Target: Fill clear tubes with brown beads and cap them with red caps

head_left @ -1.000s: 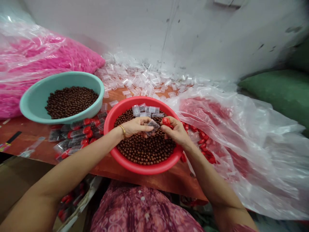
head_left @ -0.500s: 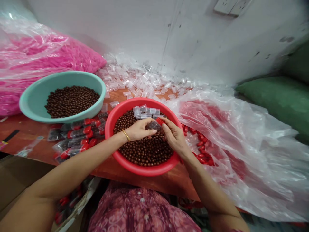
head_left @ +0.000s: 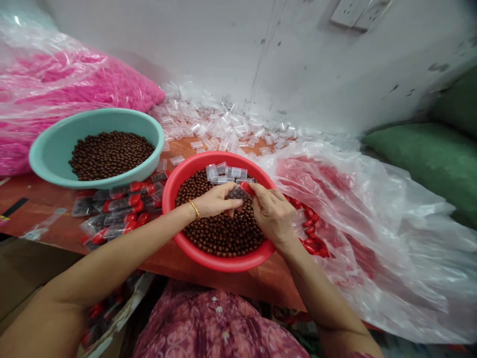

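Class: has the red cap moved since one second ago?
Yes. Against the rim of the red basin, the red cap has shifted left, up to the clear tube in the left hand.

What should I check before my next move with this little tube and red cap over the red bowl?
1. The tube sits pinched in the left hand: ok.
2. The red cap is at the tube's end, in the right hand grip: ok.
3. Cap pushed fully home: cannot tell, fingers hide it.
4. Both hands above the red bowl: ok.
5. More empty tubes lie in the bowl's far side: ok.
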### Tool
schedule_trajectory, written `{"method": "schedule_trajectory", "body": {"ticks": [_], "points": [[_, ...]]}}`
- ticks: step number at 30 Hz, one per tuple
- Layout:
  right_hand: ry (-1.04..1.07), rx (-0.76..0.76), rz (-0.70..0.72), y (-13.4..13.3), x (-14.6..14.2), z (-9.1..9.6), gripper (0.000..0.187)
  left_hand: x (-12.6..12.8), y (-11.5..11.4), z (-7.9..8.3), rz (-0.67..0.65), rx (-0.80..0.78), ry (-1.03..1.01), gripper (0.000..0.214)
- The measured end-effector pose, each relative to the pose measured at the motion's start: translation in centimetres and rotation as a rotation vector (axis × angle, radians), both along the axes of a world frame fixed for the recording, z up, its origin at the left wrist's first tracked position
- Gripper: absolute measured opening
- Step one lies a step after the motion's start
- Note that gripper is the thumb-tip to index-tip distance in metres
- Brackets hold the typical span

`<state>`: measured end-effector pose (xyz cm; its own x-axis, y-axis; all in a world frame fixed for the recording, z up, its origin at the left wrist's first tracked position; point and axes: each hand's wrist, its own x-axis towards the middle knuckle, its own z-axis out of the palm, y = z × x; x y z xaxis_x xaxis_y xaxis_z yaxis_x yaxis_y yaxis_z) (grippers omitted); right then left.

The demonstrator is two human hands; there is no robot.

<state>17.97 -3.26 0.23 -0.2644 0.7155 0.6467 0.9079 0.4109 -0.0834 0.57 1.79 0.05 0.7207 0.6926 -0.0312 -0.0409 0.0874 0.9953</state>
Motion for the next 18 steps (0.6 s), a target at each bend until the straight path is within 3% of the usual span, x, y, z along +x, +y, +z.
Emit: {"method": "schedule_trajectory", "body": {"ticks": [5,11,18], "points": [[-0.005,0.062,0.024,-0.2,-0.5,-0.4,0.037,0.4,-0.4,-0.3,0.07,0.081,0.049,0.03],[0.104,0.037,0.083,-0.6,-1.2,-1.6,0.04,0.7,-0.3,-0.7,0.176,0.341,0.141,0.019],[0.29,-0.033,0.218,-1.0,-1.4,-1.3,0.044,0.2,-0.9,0.5,0.207,0.47,0.313,0.019]]}}
